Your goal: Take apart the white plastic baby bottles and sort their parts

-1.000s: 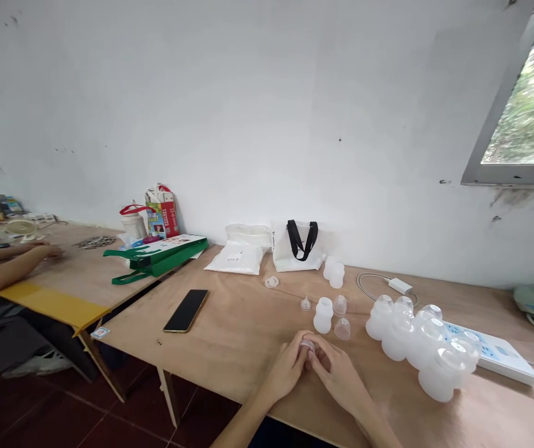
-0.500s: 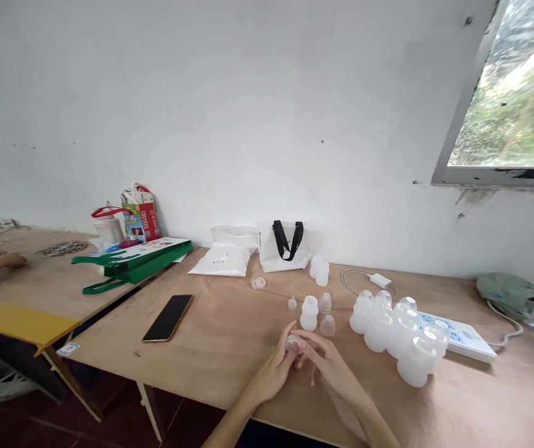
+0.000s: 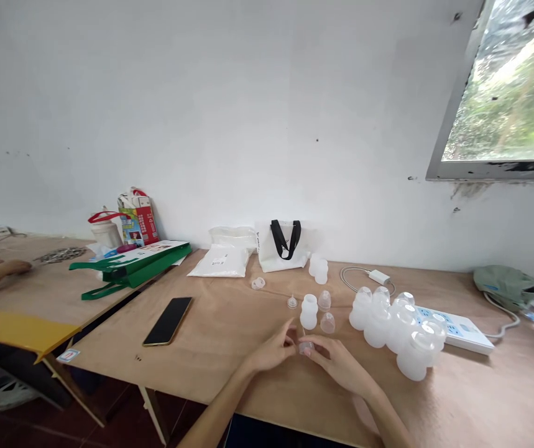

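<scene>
My right hand (image 3: 334,359) pinches a small round clear plastic bottle collar (image 3: 306,348) between thumb and fingers, low over the table. Just left of it is my left hand (image 3: 276,350), its fingers curved and apart, with nothing visible in them. Beyond the hands a frosted baby bottle (image 3: 309,313) stands upright without a cap. Two clear domed caps, one farther back (image 3: 324,301) and one nearer (image 3: 327,323), rest at its right. A clear bottle nipple (image 3: 292,302) stands to its left. Another small clear part (image 3: 258,283) lies farther back.
Several capped bottles (image 3: 400,326) stand at the right before a white power strip (image 3: 462,331). More frosted bottles (image 3: 319,270) are near a white bag (image 3: 267,255). A phone (image 3: 168,321) and green bag (image 3: 148,269) lie left. Another person's hand (image 3: 15,267) rests on the far-left table.
My hands have moved apart. The clear collar has shifted slightly right in my right hand, and my left hand has come away from it.
</scene>
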A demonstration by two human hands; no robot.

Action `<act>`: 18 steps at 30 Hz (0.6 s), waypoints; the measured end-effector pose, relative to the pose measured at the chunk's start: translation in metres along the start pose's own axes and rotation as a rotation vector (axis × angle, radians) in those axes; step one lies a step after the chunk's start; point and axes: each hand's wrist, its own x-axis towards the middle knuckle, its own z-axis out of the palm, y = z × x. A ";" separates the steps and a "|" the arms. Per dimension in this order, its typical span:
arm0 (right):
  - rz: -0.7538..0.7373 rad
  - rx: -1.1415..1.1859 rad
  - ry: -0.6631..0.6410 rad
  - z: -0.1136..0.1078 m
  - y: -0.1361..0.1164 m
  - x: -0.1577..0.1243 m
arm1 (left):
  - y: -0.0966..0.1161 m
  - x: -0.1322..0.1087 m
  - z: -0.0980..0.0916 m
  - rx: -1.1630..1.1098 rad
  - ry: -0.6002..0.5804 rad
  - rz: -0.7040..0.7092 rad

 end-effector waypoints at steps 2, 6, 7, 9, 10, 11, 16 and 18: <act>0.002 -0.021 0.018 0.003 0.000 0.000 | 0.005 0.017 -0.008 -0.029 0.031 -0.035; -0.007 -0.079 0.033 0.008 0.002 0.002 | 0.016 0.043 -0.018 -0.104 0.038 -0.008; -0.017 -0.090 0.031 0.009 0.002 0.002 | 0.018 0.046 -0.017 -0.105 0.021 0.005; -0.030 -0.116 0.027 0.010 0.002 0.002 | 0.022 0.053 -0.012 -0.084 -0.010 0.030; -0.031 -0.131 0.017 0.011 0.001 0.002 | 0.023 0.056 -0.009 -0.069 -0.011 0.040; -0.031 -0.142 0.002 0.011 0.000 0.002 | 0.024 0.059 -0.005 -0.053 -0.002 0.049; -0.060 -0.129 -0.089 0.010 -0.006 0.000 | 0.027 0.073 0.013 0.016 0.152 0.201; -0.069 -0.095 -0.114 0.007 -0.009 -0.001 | 0.027 0.072 0.014 0.035 0.191 0.208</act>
